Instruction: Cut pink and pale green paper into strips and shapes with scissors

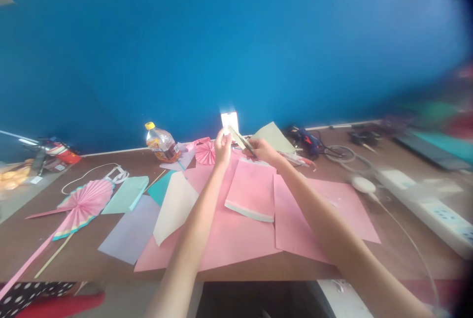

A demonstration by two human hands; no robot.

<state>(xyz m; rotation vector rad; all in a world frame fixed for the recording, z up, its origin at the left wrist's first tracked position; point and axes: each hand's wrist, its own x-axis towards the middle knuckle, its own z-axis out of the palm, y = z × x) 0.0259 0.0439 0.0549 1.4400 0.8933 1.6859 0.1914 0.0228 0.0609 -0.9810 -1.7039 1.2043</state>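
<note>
My left hand (223, 146) is raised near the back of the table, pinching a small pale yellow piece of paper (234, 133). Just to its right, my right hand (263, 150) grips dark scissors (247, 145), whose blades point left toward that piece. Behind both hands a phone with a bright screen (229, 120) leans against the blue wall. Below them a folded pink paper (253, 187) with a pale edge lies on larger pink sheets (236, 244). A pale green sheet (273, 137) rests behind my right hand.
A bottle with a yellow cap (160, 143) stands at the back left. A pleated pink fan (86, 202) lies at the left, near a mint paper stack (126, 195) and a lilac sheet (131, 229). On the right are a glue gun (308, 141), a white charger (363, 184) and a power strip (428, 207).
</note>
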